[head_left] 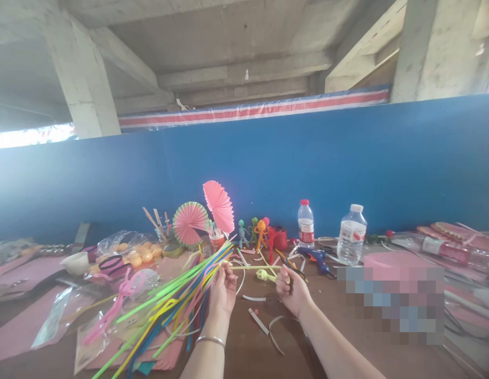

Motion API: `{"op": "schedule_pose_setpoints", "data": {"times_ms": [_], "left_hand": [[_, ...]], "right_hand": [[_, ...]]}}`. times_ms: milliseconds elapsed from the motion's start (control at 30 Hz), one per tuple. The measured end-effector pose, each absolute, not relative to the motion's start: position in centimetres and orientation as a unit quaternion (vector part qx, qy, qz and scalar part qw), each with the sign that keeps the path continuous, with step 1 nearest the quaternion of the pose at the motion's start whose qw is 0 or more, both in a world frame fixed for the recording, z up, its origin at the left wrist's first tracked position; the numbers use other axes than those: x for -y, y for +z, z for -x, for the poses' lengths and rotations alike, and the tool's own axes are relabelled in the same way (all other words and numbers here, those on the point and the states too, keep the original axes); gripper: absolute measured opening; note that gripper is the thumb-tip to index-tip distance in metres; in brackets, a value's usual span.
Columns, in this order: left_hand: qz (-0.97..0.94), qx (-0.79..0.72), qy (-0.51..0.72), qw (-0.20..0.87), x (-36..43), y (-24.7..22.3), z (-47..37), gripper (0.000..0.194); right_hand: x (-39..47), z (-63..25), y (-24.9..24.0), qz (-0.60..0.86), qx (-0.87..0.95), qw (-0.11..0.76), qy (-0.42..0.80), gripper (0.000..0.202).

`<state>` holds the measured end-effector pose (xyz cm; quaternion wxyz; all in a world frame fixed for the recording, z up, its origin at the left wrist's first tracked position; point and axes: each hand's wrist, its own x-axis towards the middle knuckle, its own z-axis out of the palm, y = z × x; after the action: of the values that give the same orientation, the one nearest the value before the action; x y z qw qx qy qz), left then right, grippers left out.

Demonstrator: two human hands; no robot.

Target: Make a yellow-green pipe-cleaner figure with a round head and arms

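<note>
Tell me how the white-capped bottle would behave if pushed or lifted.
The white-capped bottle would probably tip if pushed near the top, as it stands upright and taller than wide. Its clear plastic wall looks thin, so a hard grip might dent it. Its weight is uncertain, since the fill level is unclear.

The brown desk carries colored strips on the near left, small figures at the far middle, then two upright bottles and a blue glue gun farther right.

Blue partition, concrete pillar, red-capped bottle
</note>
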<state>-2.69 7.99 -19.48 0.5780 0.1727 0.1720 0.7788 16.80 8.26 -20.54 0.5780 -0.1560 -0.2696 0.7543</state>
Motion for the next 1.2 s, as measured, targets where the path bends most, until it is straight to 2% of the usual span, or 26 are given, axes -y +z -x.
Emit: {"op": "schedule_pose_setpoints", "data": {"times_ms": [133, 267, 400, 767, 933, 1000, 1200], "left_hand": [[-0.19, -0.146, 0.75, 0.617, -7.3, -18.8, 2.8, 0.005], [-0.2, -0.156, 0.7, 0.667, -6.7, -18.5, 2.8, 0.02], [-0.184, -0.182, 0.702, 0.664, -6.8, -18.7, 3.0, 0.026], [-0.203, -0.217, 0.72, 0.627, -7.4, -19.1, 3.0, 0.004], [-0.255, -0.24, 0.7, 0.623, -7.8, -19.6, 2.7, 0.028], [-0.271, -0.249, 0.676, 0.639, -7.7, -19.8, 2.6, 0.031], [-0.288, -0.24, 0.605, 0.702, -7.0, -19.8, 2.3, 0.009]], "right_hand": [[-8.6, -17.0, -21.0, 0.127, 0.222, 0.604, 0.755, 0.028], [-8.8, -17.6, -21.1, 0.115, 0.188, 0.626, 0.748, 0.026], [-9.0, -18.0, -21.1, 0.11, 0.171, 0.643, 0.739, 0.024], [-9.5, -18.7, -21.6, 0.131, 0.158, 0.697, 0.687, 0.023], [-9.5, -18.7, -21.7, 0.164, 0.181, 0.711, 0.66, 0.023], [-9.3, -18.3, -21.6, 0.18, 0.201, 0.705, 0.656, 0.02], [-8.8, -17.4, -21.2, 0.189, 0.25, 0.664, 0.678, 0.015]]}}
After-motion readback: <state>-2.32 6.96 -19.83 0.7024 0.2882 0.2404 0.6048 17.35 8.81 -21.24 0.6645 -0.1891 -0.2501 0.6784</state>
